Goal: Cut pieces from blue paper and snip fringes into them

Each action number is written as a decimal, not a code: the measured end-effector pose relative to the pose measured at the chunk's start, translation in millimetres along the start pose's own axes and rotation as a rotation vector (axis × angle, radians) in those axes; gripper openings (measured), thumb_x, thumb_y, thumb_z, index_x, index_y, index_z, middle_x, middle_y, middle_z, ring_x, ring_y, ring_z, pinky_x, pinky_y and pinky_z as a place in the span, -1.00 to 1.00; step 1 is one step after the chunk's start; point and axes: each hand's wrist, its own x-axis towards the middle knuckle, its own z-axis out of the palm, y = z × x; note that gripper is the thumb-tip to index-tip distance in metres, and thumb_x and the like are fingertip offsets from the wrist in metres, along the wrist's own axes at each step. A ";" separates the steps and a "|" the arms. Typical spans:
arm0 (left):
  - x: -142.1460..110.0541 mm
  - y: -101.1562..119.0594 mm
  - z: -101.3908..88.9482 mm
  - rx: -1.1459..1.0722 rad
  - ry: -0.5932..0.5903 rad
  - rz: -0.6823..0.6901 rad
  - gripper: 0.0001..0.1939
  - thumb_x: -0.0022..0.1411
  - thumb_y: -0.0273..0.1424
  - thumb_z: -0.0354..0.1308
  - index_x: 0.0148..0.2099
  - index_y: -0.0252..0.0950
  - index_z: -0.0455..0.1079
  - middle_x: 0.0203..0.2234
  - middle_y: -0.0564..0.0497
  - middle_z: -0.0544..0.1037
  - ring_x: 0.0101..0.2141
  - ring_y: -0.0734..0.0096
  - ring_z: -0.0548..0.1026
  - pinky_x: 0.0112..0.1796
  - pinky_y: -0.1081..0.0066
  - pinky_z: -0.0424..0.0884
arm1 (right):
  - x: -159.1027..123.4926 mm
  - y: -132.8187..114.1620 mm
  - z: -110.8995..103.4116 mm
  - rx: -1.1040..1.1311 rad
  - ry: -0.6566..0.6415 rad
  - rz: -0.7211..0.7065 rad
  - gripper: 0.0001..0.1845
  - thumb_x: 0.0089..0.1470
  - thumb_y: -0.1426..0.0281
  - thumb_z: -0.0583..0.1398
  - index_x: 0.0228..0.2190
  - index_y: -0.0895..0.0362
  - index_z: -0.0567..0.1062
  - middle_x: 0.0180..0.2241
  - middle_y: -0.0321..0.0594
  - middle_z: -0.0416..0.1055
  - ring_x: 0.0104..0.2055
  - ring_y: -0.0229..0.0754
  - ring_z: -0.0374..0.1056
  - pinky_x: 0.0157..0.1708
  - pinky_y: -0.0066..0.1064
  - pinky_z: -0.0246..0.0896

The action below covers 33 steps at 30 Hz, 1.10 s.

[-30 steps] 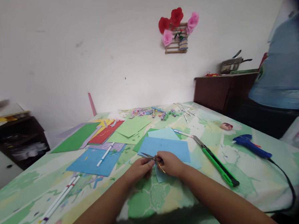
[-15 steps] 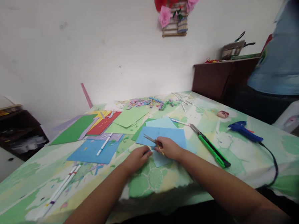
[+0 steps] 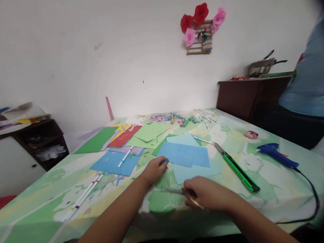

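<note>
Scissors [image 3: 176, 190] sat in the right hand [image 3: 205, 192]

Its fingers gripped the handles, partly hiding them; the blurred blades stretched leftward. Left hand [image 3: 153, 170] fingers pinched a small blue piece [image 3: 164, 161], mostly covered. Below both spread a green-patterned tablecloth [image 3: 38, 202]; far beyond, a white wall [image 3: 114, 50]. Rightward, the frame cut off a blue-shirted person [image 3: 313, 80].

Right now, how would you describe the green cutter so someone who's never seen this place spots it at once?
Find the large green-patterned table, then the right hand holding scissors near its front edge. Farther back and to the right, the cutter lies slantwise between the blue paper and blue glue gun. Unlike them, it's long, straight, bright green with a grey blade.
</note>
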 end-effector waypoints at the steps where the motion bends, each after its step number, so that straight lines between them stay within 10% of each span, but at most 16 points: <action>1: -0.1 0.4 0.0 -0.014 -0.003 -0.006 -0.85 0.05 -0.34 -0.02 -0.43 -0.26 0.35 -0.60 0.09 0.42 -0.52 0.46 0.32 -0.41 0.48 0.18 | -9.1 -7.3 5.9 -0.050 0.006 0.013 -0.92 -0.17 0.39 0.12 -0.62 0.12 0.32 -0.61 -0.32 0.29 -0.59 -0.32 0.07 -0.62 -0.48 -0.22; 10: -1.7 4.6 5.3 -0.300 -0.051 -0.171 -0.84 0.04 -0.31 -0.01 -0.40 -0.30 0.25 -0.59 0.06 0.44 -0.64 0.56 0.32 -0.59 0.54 0.20 | -25.3 -28.5 27.2 -0.158 -0.019 0.043 -0.70 -0.21 0.10 0.17 -0.55 0.09 0.38 -0.56 -0.25 0.38 -0.55 -0.24 0.20 -0.62 -0.44 -0.25; 24: 4.9 8.9 6.9 -0.678 0.037 -0.123 -0.70 0.02 -0.19 0.03 -0.45 -0.37 0.26 -0.68 0.07 0.36 -0.69 0.62 0.27 -0.59 0.52 0.20 | 66.1 31.1 -6.3 -0.222 0.282 0.269 -0.60 -0.08 0.01 0.02 -0.54 0.09 0.30 -0.58 -0.28 0.32 -0.53 -0.25 0.20 -0.59 -0.46 -0.17; 33: 5.4 11.7 19.8 -0.833 0.068 -0.139 -0.73 0.02 -0.22 0.07 -0.39 -0.34 0.20 -0.61 0.08 0.40 -0.66 0.59 0.33 -0.56 0.48 0.26 | 68.9 31.2 -0.2 -0.227 0.303 0.249 -0.58 -0.07 -0.02 0.00 -0.49 0.10 0.26 -0.53 -0.22 0.35 -0.49 -0.20 0.23 -0.59 -0.44 -0.19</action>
